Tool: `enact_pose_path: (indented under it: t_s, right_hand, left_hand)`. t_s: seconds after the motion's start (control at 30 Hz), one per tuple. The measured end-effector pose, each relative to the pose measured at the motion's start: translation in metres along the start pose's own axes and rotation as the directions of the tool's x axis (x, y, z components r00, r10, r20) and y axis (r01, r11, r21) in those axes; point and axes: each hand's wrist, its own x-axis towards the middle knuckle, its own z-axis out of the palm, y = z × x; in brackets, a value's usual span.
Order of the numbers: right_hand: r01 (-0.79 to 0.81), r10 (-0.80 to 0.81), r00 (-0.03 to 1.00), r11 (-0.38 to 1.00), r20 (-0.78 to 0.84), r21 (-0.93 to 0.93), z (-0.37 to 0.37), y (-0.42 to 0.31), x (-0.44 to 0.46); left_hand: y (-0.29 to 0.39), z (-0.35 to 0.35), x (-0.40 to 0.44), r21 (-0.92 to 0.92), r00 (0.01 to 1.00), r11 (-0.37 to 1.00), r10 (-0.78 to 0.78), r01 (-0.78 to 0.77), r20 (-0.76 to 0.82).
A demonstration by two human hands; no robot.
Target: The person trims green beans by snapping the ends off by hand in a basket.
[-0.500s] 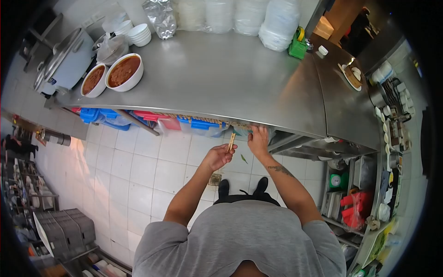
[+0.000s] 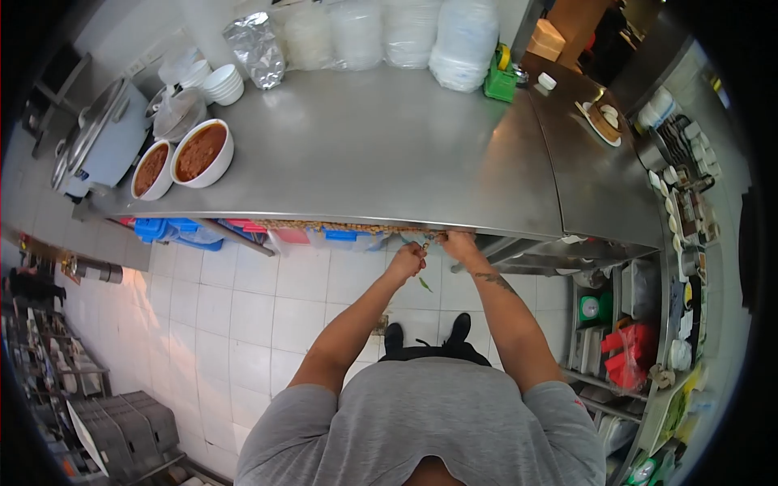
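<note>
My left hand (image 2: 408, 261) is closed in a pinch just below the front edge of the steel counter (image 2: 348, 146). A wooden clothespin (image 2: 425, 246) shows only in part at its fingertips. Close beside it, my right hand (image 2: 459, 244) is up against the counter edge with its fingers curled. What those fingers hold, if anything, is hidden. A tan, knobbly strip (image 2: 340, 228) runs along under the counter edge and ends near both hands; its pieces are too small to make out.
Two white bowls of red-brown sauce (image 2: 203, 154) (image 2: 151, 172) stand on the counter's left. Plastic-wrapped stacks (image 2: 462, 44) line the back beside a green tape dispenser (image 2: 501, 81). Blue-lidded bins (image 2: 162, 229) sit below. A green leaf (image 2: 425, 283) lies on the tiled floor.
My left hand has moved up and right with the clothespin, close to my right hand. My right hand's fingers have curled in at the counter edge. The view has shifted slightly.
</note>
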Motion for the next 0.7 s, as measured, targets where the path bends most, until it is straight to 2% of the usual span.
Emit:
enact_pose_path:
  t_s: [0.07, 0.17, 0.27, 0.37, 0.4, 0.43, 0.47, 0.53, 0.6, 0.63, 0.67, 0.7]
  right_hand:
    - [-0.072, 0.069, 0.996, 0.996, 0.056, 0.055, -0.004, -0.002, 0.000]
    - [-0.010, 0.008, 1.000, 0.994, 0.027, 0.106, 0.003, 0.008, 0.001]
    - [-0.116, 0.088, 0.979, 0.982, 0.186, 0.147, -0.022, -0.006, -0.005]
    - [-0.063, 0.062, 0.985, 0.998, 0.160, 0.000, -0.010, 0.000, -0.006]
    - [-0.006, 0.012, 0.994, 0.998, 0.110, -0.059, -0.011, -0.001, -0.013]
    - [0.045, -0.038, 0.997, 0.991, 0.059, -0.123, -0.014, -0.004, -0.026]
    - [0.089, -0.089, 0.996, 0.978, 0.012, -0.189, -0.018, -0.008, -0.039]
    - [0.184, -0.211, 0.964, 0.969, -0.160, -0.166, -0.027, -0.014, -0.071]
    - [0.220, -0.210, 0.975, 0.947, -0.067, 0.232, -0.009, 0.007, -0.096]
    - [0.042, -0.103, 0.992, 0.830, 0.080, 0.556, -0.024, 0.005, -0.111]
    - [-0.157, -0.051, 0.972, 0.590, 0.231, 0.792, -0.049, -0.005, -0.124]
    - [-0.089, -0.124, 0.975, 0.537, 0.183, 0.839, -0.068, -0.007, -0.131]
  left_hand:
    - [0.009, 0.005, 0.005, 0.050, 0.999, 0.998, -0.027, 0.029, -0.032]
    - [0.008, 0.012, 0.010, -0.032, 0.999, 0.999, -0.003, 0.001, -0.053]
    - [-0.005, 0.022, 0.013, -0.141, 0.996, 0.990, 0.015, -0.027, -0.085]
    - [-0.010, 0.022, 0.016, -0.094, 0.996, 0.995, 0.007, -0.015, -0.090]
    - [-0.020, 0.021, 0.021, 0.202, 0.974, 0.974, 0.137, -0.099, -0.182]
    - [-0.039, 0.019, 0.030, 0.487, 0.930, 0.860, 0.290, -0.150, -0.226]
    - [-0.048, 0.017, 0.035, 0.729, 0.867, 0.665, 0.448, -0.161, -0.217]
    - [-0.043, 0.012, 0.033, 0.747, 0.958, 0.664, 0.232, -0.031, -0.166]
    - [-0.072, -0.001, 0.057, 0.886, 0.980, 0.418, 0.094, -0.201, 0.178]
    - [-0.052, 0.012, 0.041, 0.874, 0.985, 0.459, 0.027, -0.163, 0.170]
    - [-0.027, 0.028, 0.022, 0.864, 0.985, 0.487, -0.041, -0.127, 0.168]
    - [-0.075, 0.033, 0.041, 0.682, 0.937, 0.646, 0.184, -0.344, 0.298]
